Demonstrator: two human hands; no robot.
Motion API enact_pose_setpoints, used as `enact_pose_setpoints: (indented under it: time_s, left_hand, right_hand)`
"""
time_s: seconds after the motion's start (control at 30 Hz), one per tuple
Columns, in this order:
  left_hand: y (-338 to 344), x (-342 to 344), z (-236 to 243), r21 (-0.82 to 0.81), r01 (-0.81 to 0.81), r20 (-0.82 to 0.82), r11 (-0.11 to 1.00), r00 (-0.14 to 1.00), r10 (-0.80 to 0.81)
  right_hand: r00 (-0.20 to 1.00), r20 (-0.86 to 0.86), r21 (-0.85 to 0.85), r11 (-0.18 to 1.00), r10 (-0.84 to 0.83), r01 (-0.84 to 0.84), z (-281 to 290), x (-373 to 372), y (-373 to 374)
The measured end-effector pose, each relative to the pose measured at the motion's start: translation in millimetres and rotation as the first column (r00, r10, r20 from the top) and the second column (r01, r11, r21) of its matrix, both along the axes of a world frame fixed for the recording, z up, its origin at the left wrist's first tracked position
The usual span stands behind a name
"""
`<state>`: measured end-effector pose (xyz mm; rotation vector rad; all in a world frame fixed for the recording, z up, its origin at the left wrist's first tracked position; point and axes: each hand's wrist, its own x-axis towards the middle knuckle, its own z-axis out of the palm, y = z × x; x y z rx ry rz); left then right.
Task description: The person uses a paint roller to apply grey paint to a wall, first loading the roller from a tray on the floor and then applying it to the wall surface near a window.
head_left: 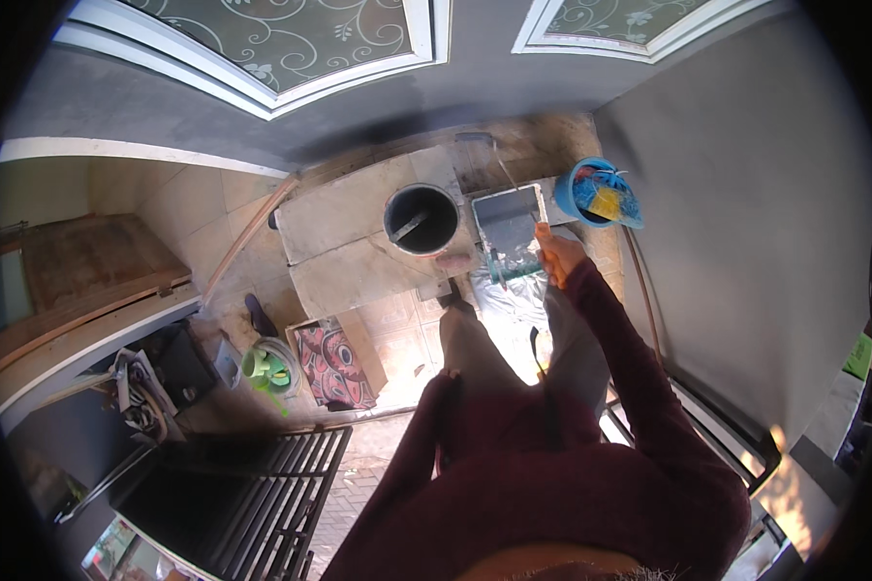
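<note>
My right hand [559, 255] is closed at the right edge of a grey paint tray [502, 213], around something slim that I cannot make out. The tray has pale smears at its lower end. A paint roller [475, 137] on a wire frame lies behind it. A dark bucket [436, 208] with a flat stick across its mouth stands on pale slabs [329, 218] to the left of the tray. A small pink piece [452, 261] lies below the bucket. My left arm is down by my left thigh, and that hand is hidden.
A blue bucket [570, 194] holding plastic bags stands by the right wall [727, 213]. A white cloth [504, 310] lies between my legs. At left are a patterned box [329, 363], green plastic containers [257, 363], a wooden pole [242, 247] and black metal bars [300, 484].
</note>
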<state>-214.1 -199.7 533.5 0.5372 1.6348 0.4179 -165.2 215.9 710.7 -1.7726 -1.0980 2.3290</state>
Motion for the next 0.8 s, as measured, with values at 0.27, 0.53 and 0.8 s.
enact_pose_setpoints:
  time_s: [0.27, 0.53, 0.8]
  left_hand:
    - [67, 10, -47, -0.751, -0.066, -0.085, 0.657, 0.996, 0.002]
    - [95, -17, -39, -0.811, -0.108, -0.088, 0.575, 0.994, 0.063]
    - [90, -26, -49, -0.777, -0.1, -0.091, 0.622, 0.995, 0.046]
  right_hand:
    - [1.0, -0.004, -0.157, 0.987, 0.027, -0.027, -175, -115, 82]
    - [0.998, -0.059, -0.248, 0.968, 0.011, -0.026, -275, -168, 112]
    - [0.998, -0.062, -0.187, 0.982, -0.031, 0.019, -267, -197, 114]
